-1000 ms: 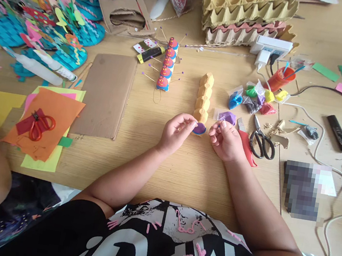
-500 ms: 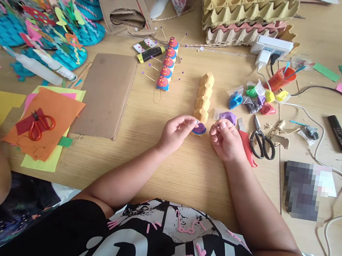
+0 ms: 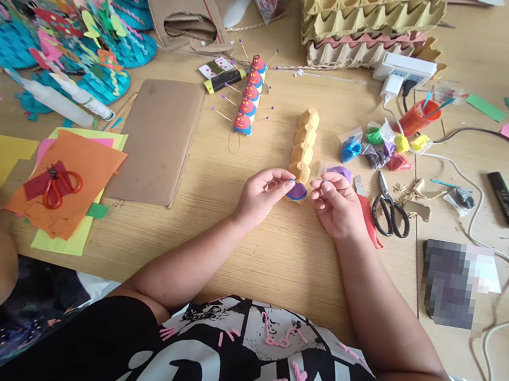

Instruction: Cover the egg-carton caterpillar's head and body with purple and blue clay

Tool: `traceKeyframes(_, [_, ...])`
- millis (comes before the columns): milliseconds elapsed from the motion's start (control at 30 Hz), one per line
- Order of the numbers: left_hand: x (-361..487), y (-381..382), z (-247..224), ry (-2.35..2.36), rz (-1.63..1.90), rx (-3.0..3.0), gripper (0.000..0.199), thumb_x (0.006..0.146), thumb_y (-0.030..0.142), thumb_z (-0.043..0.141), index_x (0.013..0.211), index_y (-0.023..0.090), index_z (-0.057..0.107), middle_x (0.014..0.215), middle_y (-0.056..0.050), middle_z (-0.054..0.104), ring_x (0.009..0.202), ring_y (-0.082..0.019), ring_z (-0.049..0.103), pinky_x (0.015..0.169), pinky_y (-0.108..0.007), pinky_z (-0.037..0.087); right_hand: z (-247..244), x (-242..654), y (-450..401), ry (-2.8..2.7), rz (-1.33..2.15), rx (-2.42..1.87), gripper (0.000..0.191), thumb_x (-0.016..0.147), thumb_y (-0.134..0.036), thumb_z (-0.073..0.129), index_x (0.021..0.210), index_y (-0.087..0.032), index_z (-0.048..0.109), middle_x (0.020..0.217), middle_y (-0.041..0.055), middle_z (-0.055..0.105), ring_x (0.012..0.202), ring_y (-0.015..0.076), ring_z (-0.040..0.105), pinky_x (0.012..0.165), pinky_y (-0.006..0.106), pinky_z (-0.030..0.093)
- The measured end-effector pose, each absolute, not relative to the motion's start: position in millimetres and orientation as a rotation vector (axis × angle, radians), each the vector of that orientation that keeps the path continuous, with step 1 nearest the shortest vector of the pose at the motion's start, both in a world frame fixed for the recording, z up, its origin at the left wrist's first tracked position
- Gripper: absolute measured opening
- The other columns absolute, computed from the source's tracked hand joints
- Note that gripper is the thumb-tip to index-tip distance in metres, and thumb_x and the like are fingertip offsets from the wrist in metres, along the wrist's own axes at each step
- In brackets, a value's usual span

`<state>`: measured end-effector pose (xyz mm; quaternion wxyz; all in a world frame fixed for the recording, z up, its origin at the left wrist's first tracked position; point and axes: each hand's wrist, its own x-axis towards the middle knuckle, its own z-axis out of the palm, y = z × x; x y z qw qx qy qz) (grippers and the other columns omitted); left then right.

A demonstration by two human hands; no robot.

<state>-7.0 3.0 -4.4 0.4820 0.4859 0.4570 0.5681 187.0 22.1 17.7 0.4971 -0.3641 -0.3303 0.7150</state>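
Egg-carton strip is laid lengthwise on the table, between and just beyond the hands. Bumpy row of humps, tan-yellow and uncoloured except at the near end, where the last hump is covered by a purple patch edged in blue. Face details on it can't be made out.

Left hand: thumb and index pinched narrow, tiny blue bit held at the tips, right beside the purple patch. Right hand: thumb and index brought close on the patch's other side, other fingers curled; whether anything is gripped can't be told, too small.

Farther off to the left, a similar strip is seen finished in red and blue, with faces and purple-tipped sticks. Purple clay is bagged just beyond the right hand; black-handled scissors are placed to its right.
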Motion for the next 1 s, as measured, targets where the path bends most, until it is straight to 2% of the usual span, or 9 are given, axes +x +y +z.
traceKeyframes(133, [-7, 3, 0, 1.106, 1.385, 1.141, 0.039, 0.085, 0.059, 0.082, 0.098, 0.023, 0.079, 0.093, -0.003, 0.079, 0.086, -0.013, 0.071, 0.083, -0.027, 0.056, 18, 187, 22, -0.788, 1.728, -0.879, 0.045, 0.065, -0.043, 0.100, 0.089, -0.025, 0.067, 0.079, -0.0028, 0.080, 0.064, 0.0095, 0.069, 0.047, 0.017, 0.040])
traceKeyframes(333, [-6, 2, 4, 1.115, 1.398, 1.110, 0.043, 0.082, 0.062, 0.083, 0.092, 0.021, 0.077, 0.088, -0.003, 0.078, 0.084, -0.014, 0.071, 0.083, -0.028, 0.056, 18, 185, 21, -0.866, 1.687, -0.890, 0.048, 0.070, -0.051, 0.097, 0.076, -0.022, 0.060, 0.071, -0.0029, 0.074, 0.053, 0.0070, 0.058, 0.043, 0.018, 0.033])
traceKeyframes(533, [-5, 3, 6, 1.122, 1.419, 1.038, 0.043, 0.078, 0.061, 0.086, 0.088, 0.020, 0.076, 0.083, -0.002, 0.076, 0.080, -0.013, 0.069, 0.080, -0.028, 0.054, 18, 183, 20, -0.880, 1.671, -0.919, 0.049, 0.065, -0.052, 0.100, 0.072, -0.020, 0.063, 0.066, -0.0022, 0.074, 0.049, 0.0062, 0.057, 0.042, 0.017, 0.032])
traceKeyframes(800, [-1, 4, 17, 1.140, 1.467, 0.859, 0.043, 0.068, 0.055, 0.094, 0.087, 0.020, 0.079, 0.082, -0.003, 0.076, 0.079, -0.013, 0.070, 0.079, -0.027, 0.055, 20, 181, 17, -0.944, 1.590, -0.958, 0.050, 0.073, -0.061, 0.092, 0.075, -0.023, 0.060, 0.065, -0.0032, 0.071, 0.049, 0.0078, 0.053, 0.042, 0.020, 0.032])
traceKeyframes(900, [-2, 5, 13, 1.159, 1.484, 0.873, 0.038, 0.072, 0.052, 0.092, 0.089, 0.020, 0.078, 0.083, -0.003, 0.076, 0.080, -0.014, 0.069, 0.080, -0.027, 0.054, 20, 180, 17, -0.973, 1.551, -0.976, 0.050, 0.075, -0.063, 0.090, 0.077, -0.024, 0.058, 0.066, -0.0031, 0.069, 0.050, 0.0084, 0.051, 0.044, 0.021, 0.031])
traceKeyframes(1000, [-5, 5, 7, 1.234, 1.481, 0.980, 0.029, 0.082, 0.047, 0.084, 0.092, 0.021, 0.077, 0.089, -0.004, 0.077, 0.086, -0.015, 0.070, 0.081, -0.027, 0.052, 18, 180, 16, -1.033, 1.448, -1.037, 0.047, 0.080, -0.062, 0.086, 0.081, -0.024, 0.058, 0.069, -0.0026, 0.069, 0.052, 0.0092, 0.050, 0.046, 0.023, 0.032])
